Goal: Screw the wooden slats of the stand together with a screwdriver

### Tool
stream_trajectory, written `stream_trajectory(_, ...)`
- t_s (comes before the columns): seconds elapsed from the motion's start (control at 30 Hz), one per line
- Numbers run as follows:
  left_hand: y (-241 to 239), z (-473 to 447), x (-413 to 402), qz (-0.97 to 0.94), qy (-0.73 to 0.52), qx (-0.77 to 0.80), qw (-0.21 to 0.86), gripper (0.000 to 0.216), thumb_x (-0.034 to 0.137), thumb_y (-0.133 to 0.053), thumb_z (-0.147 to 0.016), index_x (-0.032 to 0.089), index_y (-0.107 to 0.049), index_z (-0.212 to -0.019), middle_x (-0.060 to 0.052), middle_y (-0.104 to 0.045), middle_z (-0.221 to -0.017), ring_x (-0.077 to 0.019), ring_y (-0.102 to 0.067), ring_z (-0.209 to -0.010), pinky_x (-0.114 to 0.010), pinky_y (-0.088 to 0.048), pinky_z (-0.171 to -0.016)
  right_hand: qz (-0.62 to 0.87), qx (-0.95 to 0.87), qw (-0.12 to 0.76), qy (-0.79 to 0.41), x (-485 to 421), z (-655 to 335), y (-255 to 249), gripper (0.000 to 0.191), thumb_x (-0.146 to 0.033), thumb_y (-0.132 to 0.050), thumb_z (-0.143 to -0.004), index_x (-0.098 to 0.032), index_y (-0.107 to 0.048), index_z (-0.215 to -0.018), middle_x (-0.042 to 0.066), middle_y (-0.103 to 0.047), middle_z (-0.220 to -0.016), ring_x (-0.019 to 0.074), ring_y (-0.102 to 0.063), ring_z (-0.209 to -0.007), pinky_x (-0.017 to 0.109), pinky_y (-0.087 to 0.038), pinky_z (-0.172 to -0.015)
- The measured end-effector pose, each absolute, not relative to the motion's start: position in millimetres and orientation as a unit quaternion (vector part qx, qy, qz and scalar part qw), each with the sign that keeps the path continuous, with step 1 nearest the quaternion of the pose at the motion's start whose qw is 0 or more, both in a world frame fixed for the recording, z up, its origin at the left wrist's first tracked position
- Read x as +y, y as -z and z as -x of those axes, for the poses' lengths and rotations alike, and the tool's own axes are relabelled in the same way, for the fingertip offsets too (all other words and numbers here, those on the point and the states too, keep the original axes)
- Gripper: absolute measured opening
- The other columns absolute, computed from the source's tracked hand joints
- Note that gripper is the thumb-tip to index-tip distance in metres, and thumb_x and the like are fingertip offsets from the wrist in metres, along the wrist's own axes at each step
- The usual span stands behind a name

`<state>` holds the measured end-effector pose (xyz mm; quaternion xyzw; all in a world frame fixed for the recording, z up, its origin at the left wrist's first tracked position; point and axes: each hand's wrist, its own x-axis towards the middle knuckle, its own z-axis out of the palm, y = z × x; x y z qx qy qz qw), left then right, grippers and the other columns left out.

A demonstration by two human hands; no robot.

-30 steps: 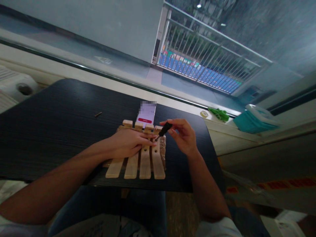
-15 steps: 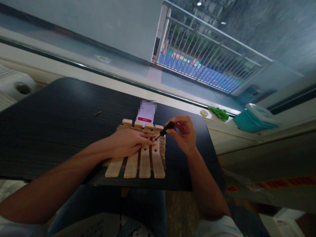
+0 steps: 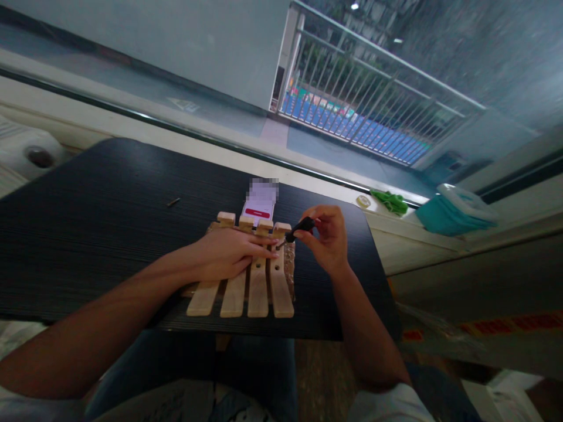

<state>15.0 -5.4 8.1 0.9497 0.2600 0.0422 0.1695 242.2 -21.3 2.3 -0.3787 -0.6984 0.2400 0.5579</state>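
Observation:
Several pale wooden slats (image 3: 258,296), curved and side by side, lie on crinkled brown wrapping (image 3: 290,264) at the table's front edge. My left hand (image 3: 226,252) rests flat across them, its fingers stretched out to the rightmost slat. My right hand (image 3: 328,237) grips a screwdriver (image 3: 301,227) by its black handle. The tool slants down to the left, its tip at the rightmost slat beside my left fingertips. Whether a screw sits under the tip is too small to tell. Lower on that slat a dark hole (image 3: 277,268) shows.
Behind the slats a phone (image 3: 258,202) with a lit screen lies on the black table (image 3: 109,234). A small metal piece (image 3: 173,202) is to its left. Along the window sill are a tape roll (image 3: 363,201), a green cloth (image 3: 391,202) and a teal container (image 3: 455,214).
The fingers of my right hand have shifted slightly on the screwdriver's handle, and the handle has turned a little. My left hand and the slats have stayed in place.

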Motion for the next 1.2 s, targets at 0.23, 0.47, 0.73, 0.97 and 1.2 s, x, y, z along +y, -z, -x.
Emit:
stream_trajectory(0.23, -4.5, -14.8, -4.1, -0.950, -0.047, 0.255, 0.172, 0.049, 0.014, -0.045, -0.090, 0.038, -0.061, -0.130, 0.008, -0.050, -0.145, -0.0217, -0.056, -0.127, -0.036, -0.044, -0.106, 0.366, -0.723, 0.550, -0.200, -20.9, -243.4, -1.3, 0.025, -0.030, -0.073, -0.076, -0.033, -0.057, -0.096, -0.003, -0.055, -0.081, 0.0123, -0.050, -0.066, 0.029, -0.044, -0.052)
stream_trajectory(0.47, -6.7, -15.2, -4.2, -0.949, -0.039, 0.258, 0.179, 0.048, 0.014, -0.044, -0.091, 0.036, -0.062, -0.129, 0.007, -0.050, -0.145, -0.0223, -0.057, -0.126, -0.038, -0.045, -0.106, 0.333, -0.751, 0.532, -0.203, -22.3, -247.7, -5.6, 0.024, -0.028, -0.068, -0.082, -0.035, -0.060, -0.104, -0.003, -0.059, -0.086, 0.0122, -0.053, -0.068, 0.029, -0.045, -0.055)
stream_trajectory(0.73, -5.6, -15.1, -4.0, -0.950, -0.043, 0.260, 0.169, 0.049, 0.013, -0.044, -0.090, 0.038, -0.062, -0.129, 0.007, -0.051, -0.144, -0.0220, -0.057, -0.126, -0.037, -0.045, -0.106, 0.351, -0.751, 0.501, -0.250, -27.1, -250.6, -9.5, 0.023, -0.024, -0.060, -0.088, -0.032, -0.059, -0.110, 0.000, -0.073, -0.105, 0.0142, -0.067, -0.080, 0.034, -0.052, -0.063)
stream_trajectory(0.97, -5.3, -15.0, -3.9, -0.949, -0.047, 0.261, 0.173, 0.049, 0.014, -0.045, -0.091, 0.038, -0.062, -0.129, 0.008, -0.051, -0.144, -0.0208, -0.057, -0.126, -0.036, -0.043, -0.107, 0.366, -0.723, 0.523, -0.263, -23.3, -251.3, -6.7, 0.023, -0.027, -0.069, -0.082, -0.030, -0.061, -0.103, -0.002, -0.071, -0.089, 0.0127, -0.067, -0.072, 0.030, -0.051, -0.058)
stream_trajectory(1.2, -6.8, -15.2, -4.8, -0.949, -0.042, 0.257, 0.178, 0.049, 0.014, -0.044, -0.091, 0.038, -0.061, -0.131, 0.007, -0.050, -0.144, -0.0222, -0.059, -0.124, -0.037, -0.046, -0.105, 0.349, -0.710, 0.560, -0.247, -21.5, -247.2, -2.9, 0.028, -0.022, -0.073, -0.078, -0.033, -0.059, -0.099, -0.005, -0.068, -0.085, 0.0094, -0.059, -0.063, 0.027, -0.047, -0.053)
